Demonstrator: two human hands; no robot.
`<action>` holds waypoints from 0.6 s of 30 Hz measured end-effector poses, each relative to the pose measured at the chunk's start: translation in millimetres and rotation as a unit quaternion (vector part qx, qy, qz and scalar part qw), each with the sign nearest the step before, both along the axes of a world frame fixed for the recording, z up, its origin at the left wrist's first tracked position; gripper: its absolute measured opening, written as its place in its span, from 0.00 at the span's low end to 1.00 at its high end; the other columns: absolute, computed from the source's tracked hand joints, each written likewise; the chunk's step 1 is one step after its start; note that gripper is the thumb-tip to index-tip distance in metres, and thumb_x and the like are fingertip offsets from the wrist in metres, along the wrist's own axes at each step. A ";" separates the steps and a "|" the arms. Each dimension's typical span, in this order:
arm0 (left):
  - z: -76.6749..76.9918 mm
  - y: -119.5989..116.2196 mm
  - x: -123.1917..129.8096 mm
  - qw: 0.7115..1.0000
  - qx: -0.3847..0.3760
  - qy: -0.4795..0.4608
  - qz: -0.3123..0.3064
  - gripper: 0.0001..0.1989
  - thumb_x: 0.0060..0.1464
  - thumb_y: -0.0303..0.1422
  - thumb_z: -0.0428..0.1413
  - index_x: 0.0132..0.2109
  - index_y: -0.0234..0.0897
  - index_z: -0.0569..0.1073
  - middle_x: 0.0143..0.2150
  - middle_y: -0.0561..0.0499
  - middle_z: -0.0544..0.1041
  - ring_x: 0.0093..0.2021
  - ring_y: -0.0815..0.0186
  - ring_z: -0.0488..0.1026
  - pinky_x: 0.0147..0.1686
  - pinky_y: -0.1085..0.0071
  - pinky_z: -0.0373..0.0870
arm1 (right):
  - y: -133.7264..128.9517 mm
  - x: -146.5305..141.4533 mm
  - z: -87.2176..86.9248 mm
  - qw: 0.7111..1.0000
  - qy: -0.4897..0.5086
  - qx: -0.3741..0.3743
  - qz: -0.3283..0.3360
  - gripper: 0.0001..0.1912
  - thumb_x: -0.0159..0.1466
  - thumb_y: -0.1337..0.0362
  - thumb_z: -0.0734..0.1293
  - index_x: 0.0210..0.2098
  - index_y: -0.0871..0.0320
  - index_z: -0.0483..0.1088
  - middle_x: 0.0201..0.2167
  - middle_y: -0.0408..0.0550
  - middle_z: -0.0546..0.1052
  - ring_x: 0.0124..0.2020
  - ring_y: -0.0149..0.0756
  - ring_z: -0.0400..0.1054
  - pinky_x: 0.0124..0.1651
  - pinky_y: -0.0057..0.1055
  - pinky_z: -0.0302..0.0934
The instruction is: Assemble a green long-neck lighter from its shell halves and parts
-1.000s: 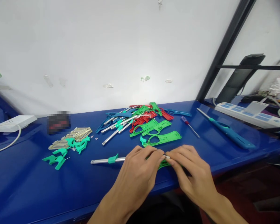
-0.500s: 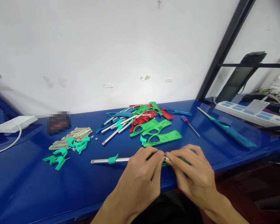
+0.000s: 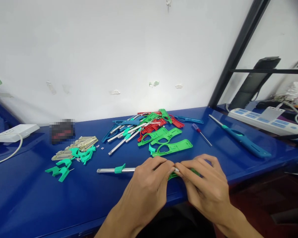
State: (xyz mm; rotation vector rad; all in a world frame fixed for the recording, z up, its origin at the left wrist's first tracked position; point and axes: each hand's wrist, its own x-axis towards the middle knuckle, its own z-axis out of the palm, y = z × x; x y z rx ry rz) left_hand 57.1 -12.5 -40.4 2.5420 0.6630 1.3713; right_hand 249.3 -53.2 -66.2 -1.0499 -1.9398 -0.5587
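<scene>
My left hand (image 3: 151, 181) and my right hand (image 3: 206, 181) meet at the table's front edge, fingertips pinched together around a small white piece (image 3: 176, 170). Beneath them lies a green casing (image 3: 173, 176), mostly hidden by the fingers. A silver metal tube (image 3: 105, 171) with a teal clip (image 3: 119, 169) on it runs left from under my left hand. Just beyond the hands rests a green casing half (image 3: 175, 147), with a small teal trigger piece (image 3: 151, 149) at its left end.
Behind is a pile of red casings (image 3: 154, 126), blue casings and metal tubes (image 3: 119, 145). Teal triggers (image 3: 64, 170) and beige parts (image 3: 81, 143) lie left. A screwdriver (image 3: 202, 135), blue lighter (image 3: 245, 140) and power strip (image 3: 265, 122) lie right.
Both hands stay nearly in place, pinching at the same spot. The fingers have shifted slightly, and a little more of the green casing shows between them.
</scene>
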 end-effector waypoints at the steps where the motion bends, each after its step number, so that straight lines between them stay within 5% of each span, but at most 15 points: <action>1: -0.2 0.4 0.4 1.000 0.004 -0.002 0.001 0.10 0.71 0.24 0.52 0.46 0.38 0.77 0.41 0.47 0.82 0.38 0.62 0.81 0.37 0.65 0.83 | 0.3 0.2 -0.1 1.000 -0.003 0.001 -0.002 0.13 0.70 0.78 0.66 0.50 0.58 0.73 0.36 0.45 0.81 0.33 0.35 0.71 0.48 0.43 0.58; 18: -1.6 -6.9 9.1 0.998 0.027 -0.051 0.027 0.12 0.64 0.18 0.54 0.46 0.36 0.77 0.38 0.47 0.83 0.35 0.62 0.81 0.34 0.65 0.81 | -0.4 -2.7 1.1 0.999 -0.025 0.030 -0.020 0.12 0.69 0.80 0.66 0.47 0.60 0.74 0.35 0.47 0.82 0.36 0.37 0.70 0.47 0.44 0.54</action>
